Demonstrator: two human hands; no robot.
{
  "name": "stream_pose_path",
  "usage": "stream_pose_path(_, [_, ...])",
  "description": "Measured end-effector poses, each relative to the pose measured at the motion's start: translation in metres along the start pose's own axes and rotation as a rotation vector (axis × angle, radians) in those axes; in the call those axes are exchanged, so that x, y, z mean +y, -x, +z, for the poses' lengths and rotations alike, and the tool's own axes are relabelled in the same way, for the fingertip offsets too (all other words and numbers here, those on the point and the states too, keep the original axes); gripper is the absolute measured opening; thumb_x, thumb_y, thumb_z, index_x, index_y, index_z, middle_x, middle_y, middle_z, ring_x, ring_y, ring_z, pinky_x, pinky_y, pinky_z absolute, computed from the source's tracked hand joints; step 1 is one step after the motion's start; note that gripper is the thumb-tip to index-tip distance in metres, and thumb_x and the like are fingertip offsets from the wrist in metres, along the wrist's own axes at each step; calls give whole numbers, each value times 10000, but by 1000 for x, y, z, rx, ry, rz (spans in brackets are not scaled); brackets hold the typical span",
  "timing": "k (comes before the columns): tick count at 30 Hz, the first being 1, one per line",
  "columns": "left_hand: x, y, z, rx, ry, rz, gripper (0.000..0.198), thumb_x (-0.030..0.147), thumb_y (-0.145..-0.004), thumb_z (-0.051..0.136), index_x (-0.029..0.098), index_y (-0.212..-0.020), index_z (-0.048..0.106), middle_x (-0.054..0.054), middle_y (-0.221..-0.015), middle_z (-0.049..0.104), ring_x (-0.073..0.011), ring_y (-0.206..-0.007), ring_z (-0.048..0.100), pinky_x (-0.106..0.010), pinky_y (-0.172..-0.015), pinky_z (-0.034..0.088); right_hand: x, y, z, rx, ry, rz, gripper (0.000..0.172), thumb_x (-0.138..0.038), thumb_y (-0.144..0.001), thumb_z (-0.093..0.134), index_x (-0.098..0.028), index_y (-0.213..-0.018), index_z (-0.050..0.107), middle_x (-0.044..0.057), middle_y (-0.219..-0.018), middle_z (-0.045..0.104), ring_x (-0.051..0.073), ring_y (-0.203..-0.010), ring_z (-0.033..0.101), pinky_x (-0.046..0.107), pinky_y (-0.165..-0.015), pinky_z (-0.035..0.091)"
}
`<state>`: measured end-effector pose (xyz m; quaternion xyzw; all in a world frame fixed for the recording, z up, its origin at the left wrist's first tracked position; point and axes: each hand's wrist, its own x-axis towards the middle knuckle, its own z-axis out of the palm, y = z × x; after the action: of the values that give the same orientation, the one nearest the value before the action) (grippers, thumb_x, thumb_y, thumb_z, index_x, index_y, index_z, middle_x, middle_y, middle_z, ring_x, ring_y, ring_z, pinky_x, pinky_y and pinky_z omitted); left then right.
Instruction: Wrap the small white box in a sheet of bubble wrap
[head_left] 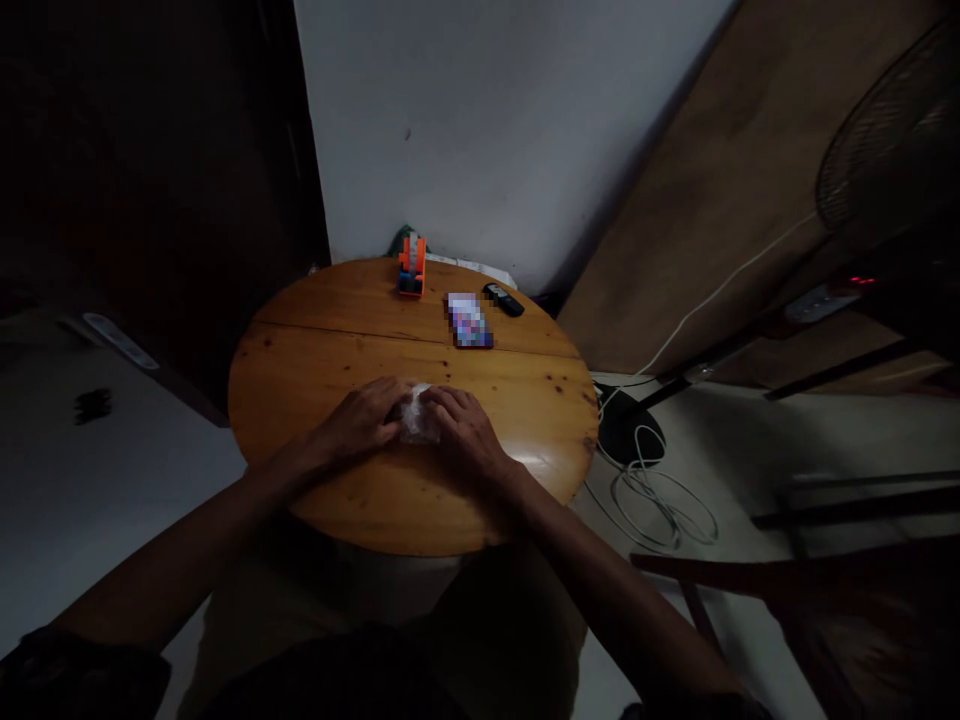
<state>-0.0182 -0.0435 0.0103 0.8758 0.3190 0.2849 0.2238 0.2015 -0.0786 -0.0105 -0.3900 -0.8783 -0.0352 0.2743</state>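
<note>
Both my hands rest on a round wooden table (315, 360), meeting near its middle. My left hand (365, 415) and my right hand (466, 428) are curled around a small crumpled white thing, perhaps tissue or thin plastic (417, 420), which shows between the fingers. Both hands press on it from either side. Most of it is hidden under my fingers.
At the table's far edge stand an orange and blue block-like object (412, 266), a phone with a lit screen (469, 320) and a dark remote (503, 299). To the right, a fan (885, 160), its black base (630, 435) and coiled white cable (660, 500) lie on the floor.
</note>
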Motion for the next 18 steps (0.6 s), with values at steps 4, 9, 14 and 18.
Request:
stream_pose_path(4, [4, -6, 0, 77, 196, -84, 222, 229, -767, 610, 206, -987, 629, -88, -1222, 687, -228, -1117, 648, -378, -995, 504, -1, -8, -7, 20, -158, 57, 268, -66, -862, 498, -201, -1049, 634, 128, -1202, 664, 253, -1079, 570, 399, -928, 474])
stream_pose_path(9, [8, -15, -5, -17, 500, -320, 237, 348, -718, 694, 180, -859, 604, -11, -827, 682, -180, -778, 640, -282, -699, 511, 5, -18, -24, -14, -593, 337, 154, -163, -808, 563, -209, -947, 611, 52, -985, 681, 197, -888, 613, 297, -755, 486])
stream_pose_path(14, [5, -30, -3, 71, 478, -439, 270, 406, -757, 632, 164, -875, 653, 3, -819, 662, -166, -748, 599, -266, -674, 464, 21, -37, -21, -26, -899, 634, 166, -312, -767, 626, -196, -873, 571, -2, -819, 628, 160, -762, 565, 251, -672, 446])
stream_pose_path(18, [-3, -36, 0, 100, 666, -478, 415, 505, -738, 667, 143, -939, 668, -37, -903, 707, -198, -839, 645, -289, -744, 499, 33, -51, -12, -1, -851, 690, 192, -371, -753, 615, -185, -769, 567, -14, -728, 578, 141, -689, 511, 239, -614, 393])
